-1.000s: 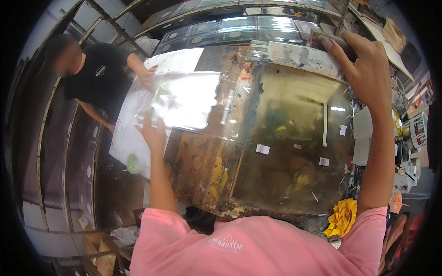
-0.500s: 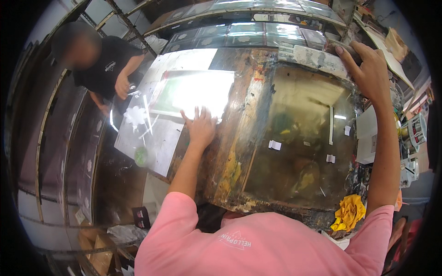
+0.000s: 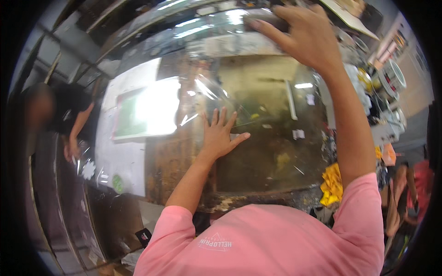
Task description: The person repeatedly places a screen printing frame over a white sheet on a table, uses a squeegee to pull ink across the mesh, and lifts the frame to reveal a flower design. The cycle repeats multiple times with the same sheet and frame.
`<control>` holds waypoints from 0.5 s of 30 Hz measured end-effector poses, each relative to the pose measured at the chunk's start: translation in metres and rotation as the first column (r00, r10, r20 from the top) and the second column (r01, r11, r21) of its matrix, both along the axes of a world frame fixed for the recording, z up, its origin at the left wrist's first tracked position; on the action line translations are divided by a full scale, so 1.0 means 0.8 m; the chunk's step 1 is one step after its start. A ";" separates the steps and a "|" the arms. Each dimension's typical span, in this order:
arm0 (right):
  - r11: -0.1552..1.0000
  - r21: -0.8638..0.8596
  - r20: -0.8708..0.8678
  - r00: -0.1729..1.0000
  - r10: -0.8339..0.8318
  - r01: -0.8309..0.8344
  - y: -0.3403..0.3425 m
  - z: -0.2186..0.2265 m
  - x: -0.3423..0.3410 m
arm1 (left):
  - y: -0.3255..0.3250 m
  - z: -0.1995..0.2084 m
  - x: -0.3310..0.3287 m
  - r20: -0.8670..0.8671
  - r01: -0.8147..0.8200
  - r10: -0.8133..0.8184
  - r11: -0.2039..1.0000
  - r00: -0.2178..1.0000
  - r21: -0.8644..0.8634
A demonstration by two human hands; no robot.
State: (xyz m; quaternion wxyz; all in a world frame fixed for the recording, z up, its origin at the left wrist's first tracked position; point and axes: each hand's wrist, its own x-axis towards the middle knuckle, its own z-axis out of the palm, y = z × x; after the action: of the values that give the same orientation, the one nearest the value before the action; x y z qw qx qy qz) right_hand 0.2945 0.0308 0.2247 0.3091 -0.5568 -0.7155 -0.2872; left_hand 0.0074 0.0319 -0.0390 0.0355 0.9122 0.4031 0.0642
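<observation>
My left hand (image 3: 221, 138) lies with fingers spread at the left edge of a dark, glossy glass-like panel (image 3: 258, 161). Glints of a clear film (image 3: 209, 89) show beside its fingertips; the film's outline is hard to make out. My right hand (image 3: 311, 39) is raised at the far side, curled around a dark block-like thing (image 3: 272, 22) near a paint-stained pale bar (image 3: 235, 44). What that dark thing is, I cannot tell. A bright white-and-green rectangular sheet (image 3: 154, 110) lies left of my left hand on white paper (image 3: 133, 168).
At the left a person (image 3: 69, 110) in a dark shirt holds a clear sheet bearing a white flower shape (image 3: 88, 170) and a green patch (image 3: 117, 184). Metal racks stand behind. A crumpled yellow cloth (image 3: 331, 184) lies near my right elbow, with tins (image 3: 393, 76) at the right.
My left hand has moved off the bright sheet, rightward onto the panel's edge. The view has swung right. The person at the left has drawn the flower-marked sheet away toward themself.
</observation>
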 end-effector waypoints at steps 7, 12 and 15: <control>0.996 -0.088 -0.048 0.999 0.026 -0.030 0.006 0.005 0.010 | -0.059 -0.014 0.163 0.125 0.173 -0.167 0.984 0.978 -0.037; 0.999 -0.039 -0.043 0.998 0.036 -0.038 0.018 0.002 0.015 | -0.079 -0.010 0.197 0.169 0.180 -0.178 0.984 0.969 0.003; 0.995 -0.096 -0.021 1.000 0.000 -0.002 0.025 0.009 0.016 | -0.083 -0.011 0.200 0.209 0.204 -0.204 0.979 0.956 0.019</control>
State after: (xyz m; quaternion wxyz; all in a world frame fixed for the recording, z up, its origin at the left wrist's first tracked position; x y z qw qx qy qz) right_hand 0.3072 0.0507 0.2322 0.2897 -0.5736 -0.7254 -0.2465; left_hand 0.1673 -0.0343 -0.0475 0.0855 0.9370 0.3008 0.1557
